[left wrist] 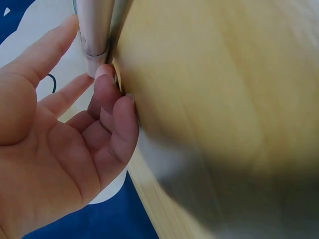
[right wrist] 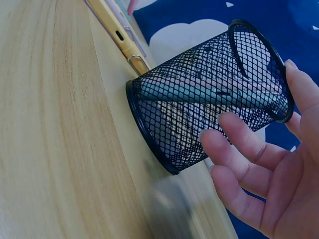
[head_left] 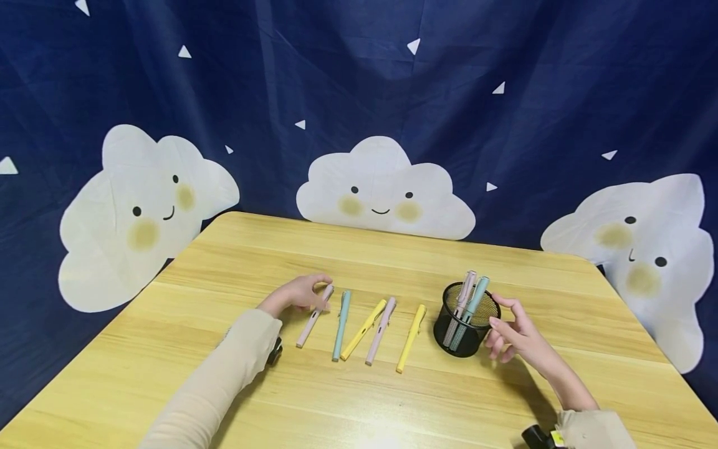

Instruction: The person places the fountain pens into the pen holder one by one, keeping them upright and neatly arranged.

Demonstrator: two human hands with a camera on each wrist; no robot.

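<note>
My left hand is at the far end of the leftmost pink pen, which lies on the table. In the left wrist view its thumb is at one side of the pen, with the other fingertips close to its end. My right hand has thumb and index finger at the rim of a black mesh pen holder. The right wrist view shows its other fingers loosely bent beside the mesh. A pink pen and a teal pen stand leaning inside the upright holder.
Between my hands, a teal pen, a yellow pen, a pink pen and another yellow pen lie in a row on the wooden table. Behind it hangs a blue curtain with clouds.
</note>
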